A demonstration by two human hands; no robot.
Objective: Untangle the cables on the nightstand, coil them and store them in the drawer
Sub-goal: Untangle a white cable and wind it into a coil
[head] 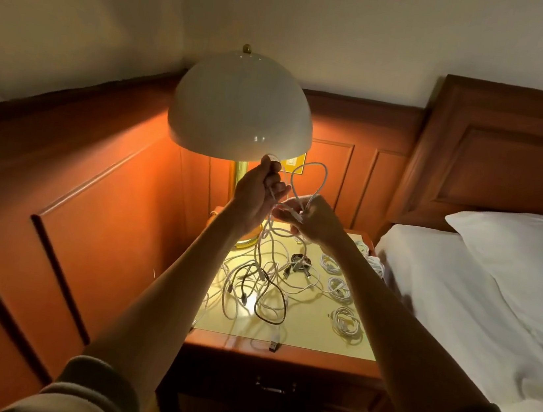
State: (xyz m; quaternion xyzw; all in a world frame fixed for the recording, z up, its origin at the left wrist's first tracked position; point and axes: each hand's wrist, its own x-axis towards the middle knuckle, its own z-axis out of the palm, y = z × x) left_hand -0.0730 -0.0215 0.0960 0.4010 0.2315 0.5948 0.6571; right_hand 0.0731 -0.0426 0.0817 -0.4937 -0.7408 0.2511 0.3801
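Head view looks down my two forearms to the table (314, 339), where I am in the untangling step. My left hand (257, 197) is raised just under the lamp (242, 105), its fingers curled round a white cable (322, 178). My right hand (316, 220), just beside it, pinches the same cable where it loops over. From both hands the strands hang down into the tangle (252, 286) on the table, where a black cable (267, 309) is mixed in with the white ones. Several coiled cables (346, 319) lie along the right side of the table, so I judge part of the job done. The drawer (274, 384) below is closed. Next, I think, the loop must be worked free and this cable drawn clear of the black one without tightening the knot.
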